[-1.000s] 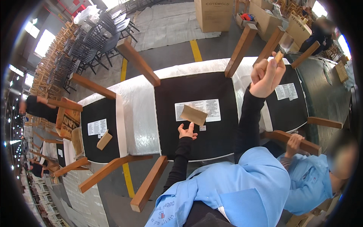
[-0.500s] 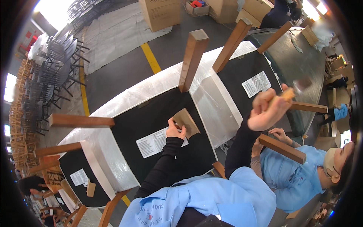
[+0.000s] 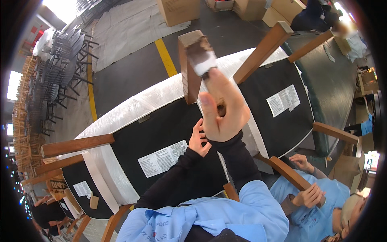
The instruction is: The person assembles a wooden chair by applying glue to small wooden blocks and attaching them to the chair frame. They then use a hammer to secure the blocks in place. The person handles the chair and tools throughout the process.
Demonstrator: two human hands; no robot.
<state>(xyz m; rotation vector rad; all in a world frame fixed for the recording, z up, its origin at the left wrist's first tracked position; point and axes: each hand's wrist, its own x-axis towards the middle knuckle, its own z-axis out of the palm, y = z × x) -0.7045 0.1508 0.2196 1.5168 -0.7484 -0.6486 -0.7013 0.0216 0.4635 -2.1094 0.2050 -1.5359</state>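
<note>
A flat brush (image 3: pixel 202 58), motion-blurred, dark-tipped with a pale band, is gripped in the right hand (image 3: pixel 225 108) before a squared brown wooden leg (image 3: pixel 190 80) of an upturned black-fabric seat (image 3: pixel 167 126) bearing a white printed label (image 3: pixel 163 158); whether anything is held by the half-curled left hand (image 3: pixel 198 141) cannot be told.

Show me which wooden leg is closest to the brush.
The leg at the far right corner of the black panel beneath the wearer's left hand. In view, the brush in their right hand overlaps only this leg's upper end; other legs stand apart.
</note>
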